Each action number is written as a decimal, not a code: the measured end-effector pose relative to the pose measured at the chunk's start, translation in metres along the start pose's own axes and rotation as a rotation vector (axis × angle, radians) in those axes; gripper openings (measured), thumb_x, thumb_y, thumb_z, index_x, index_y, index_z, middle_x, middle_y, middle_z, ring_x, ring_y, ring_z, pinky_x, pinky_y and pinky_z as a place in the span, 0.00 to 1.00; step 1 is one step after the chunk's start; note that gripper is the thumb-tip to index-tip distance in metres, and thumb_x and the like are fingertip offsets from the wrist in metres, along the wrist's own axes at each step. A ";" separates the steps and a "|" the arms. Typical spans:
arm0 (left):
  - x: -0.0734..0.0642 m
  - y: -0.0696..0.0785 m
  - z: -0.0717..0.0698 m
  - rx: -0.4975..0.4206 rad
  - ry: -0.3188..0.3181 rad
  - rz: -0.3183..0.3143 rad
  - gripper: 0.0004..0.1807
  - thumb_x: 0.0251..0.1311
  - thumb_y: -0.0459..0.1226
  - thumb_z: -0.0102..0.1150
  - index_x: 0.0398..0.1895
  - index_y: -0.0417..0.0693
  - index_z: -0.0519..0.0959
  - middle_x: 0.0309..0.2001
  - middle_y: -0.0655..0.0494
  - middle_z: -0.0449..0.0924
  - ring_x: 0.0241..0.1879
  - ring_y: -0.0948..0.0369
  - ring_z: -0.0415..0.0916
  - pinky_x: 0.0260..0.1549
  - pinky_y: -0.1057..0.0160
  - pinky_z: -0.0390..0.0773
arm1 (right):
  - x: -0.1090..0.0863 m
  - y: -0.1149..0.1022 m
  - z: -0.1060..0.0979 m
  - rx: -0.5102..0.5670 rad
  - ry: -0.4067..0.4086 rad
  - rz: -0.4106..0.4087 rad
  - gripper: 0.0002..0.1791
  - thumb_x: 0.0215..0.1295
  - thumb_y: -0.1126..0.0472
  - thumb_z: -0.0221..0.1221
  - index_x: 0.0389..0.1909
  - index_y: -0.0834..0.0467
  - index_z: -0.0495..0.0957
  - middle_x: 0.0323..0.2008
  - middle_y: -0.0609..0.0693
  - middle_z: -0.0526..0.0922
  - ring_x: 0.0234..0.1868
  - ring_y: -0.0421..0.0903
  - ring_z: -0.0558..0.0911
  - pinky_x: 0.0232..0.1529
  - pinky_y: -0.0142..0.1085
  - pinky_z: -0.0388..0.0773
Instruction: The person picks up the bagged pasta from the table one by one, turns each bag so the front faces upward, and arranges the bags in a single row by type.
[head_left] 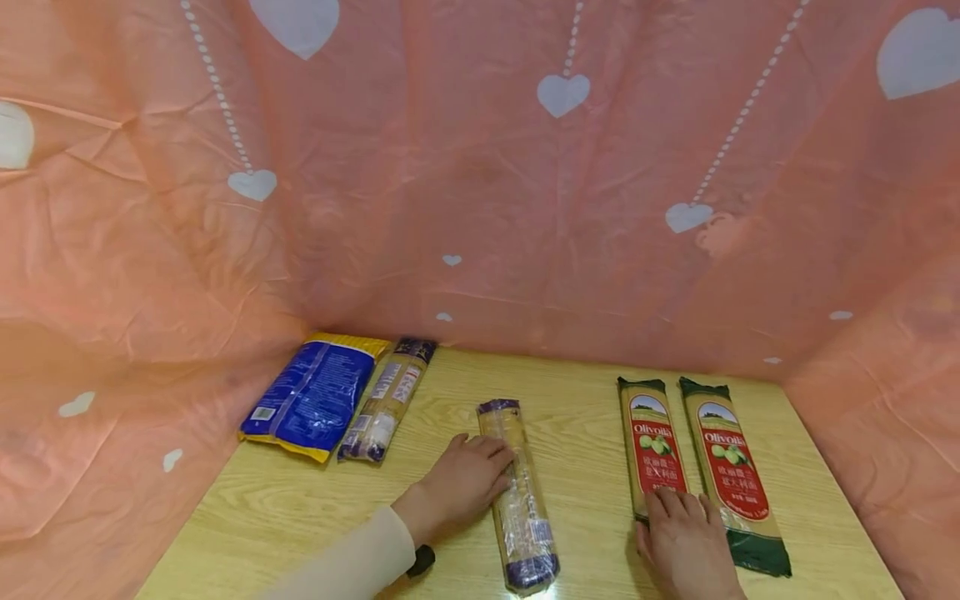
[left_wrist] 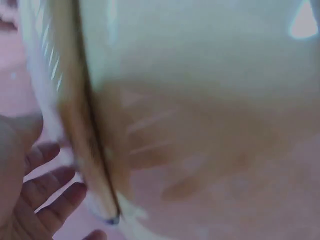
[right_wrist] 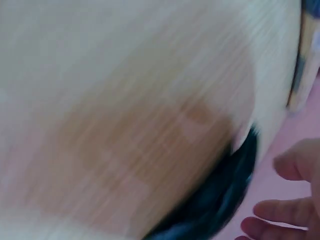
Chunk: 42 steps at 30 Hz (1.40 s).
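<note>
1. The fingers of the left hand lie loosely spread over the long, clear-plastic pasta pack with purple ends; no firm grip shows. Even contact near mid-length would probably control it best, since long contents could bend or snap.
2. The right hand has thumb and fingers apart at the near end of the left green-ended, red-labelled pasta pack. Light, flat pressure should suit squaring that end without crumpling the wrapper.
3. The purple-ended pack lies slightly slanted on the pale wood-grain table, between the hands; sliding it flat seems safer than lifting one end.
4. Just right of the left green-ended pack lies its matching twin; avoid nudging it.
5. Far left, a similar purple-ended pack lies beside a flat blue-and-yellow plastic bag, offering an alignment guide.
</note>
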<state>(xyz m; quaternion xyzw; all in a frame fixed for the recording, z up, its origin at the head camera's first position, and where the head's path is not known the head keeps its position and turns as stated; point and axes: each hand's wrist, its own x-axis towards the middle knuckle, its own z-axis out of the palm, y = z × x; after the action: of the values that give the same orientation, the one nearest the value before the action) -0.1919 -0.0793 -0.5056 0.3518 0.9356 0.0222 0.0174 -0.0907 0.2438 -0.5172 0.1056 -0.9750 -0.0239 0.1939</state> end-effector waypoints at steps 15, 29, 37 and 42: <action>0.076 -0.027 -0.008 0.222 0.237 -0.053 0.14 0.81 0.48 0.52 0.49 0.54 0.86 0.45 0.57 0.82 0.45 0.56 0.73 0.51 0.53 0.74 | -0.011 -0.091 0.011 0.045 0.045 -0.174 0.29 0.69 0.25 0.55 0.22 0.45 0.72 0.22 0.39 0.65 0.26 0.40 0.66 0.32 0.38 0.65; 0.102 -0.031 0.007 0.283 0.087 -0.144 0.30 0.84 0.57 0.36 0.50 0.51 0.86 0.51 0.52 0.79 0.54 0.51 0.71 0.58 0.45 0.71 | -0.008 -0.109 0.007 0.048 -0.050 -0.155 0.30 0.64 0.26 0.61 0.22 0.46 0.73 0.22 0.41 0.65 0.26 0.42 0.67 0.33 0.39 0.62; 0.101 -0.031 0.008 0.227 0.074 -0.187 0.28 0.85 0.55 0.35 0.49 0.48 0.82 0.48 0.49 0.78 0.54 0.49 0.70 0.58 0.44 0.69 | -0.008 -0.110 0.009 0.044 -0.028 -0.167 0.30 0.63 0.25 0.62 0.20 0.46 0.71 0.21 0.40 0.62 0.25 0.41 0.64 0.33 0.38 0.60; 0.100 -0.033 0.002 0.156 0.164 -0.163 0.24 0.85 0.54 0.36 0.51 0.46 0.77 0.46 0.49 0.74 0.49 0.50 0.68 0.56 0.47 0.67 | -0.004 -0.106 0.008 0.075 -0.080 -0.140 0.32 0.61 0.23 0.61 0.22 0.47 0.71 0.21 0.40 0.64 0.26 0.42 0.66 0.33 0.40 0.62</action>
<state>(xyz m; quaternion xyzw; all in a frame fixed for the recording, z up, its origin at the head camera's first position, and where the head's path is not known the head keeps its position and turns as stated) -0.2890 -0.0384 -0.5111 0.2717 0.9583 -0.0235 -0.0849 -0.0689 0.1412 -0.5355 0.1797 -0.9725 -0.0049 0.1483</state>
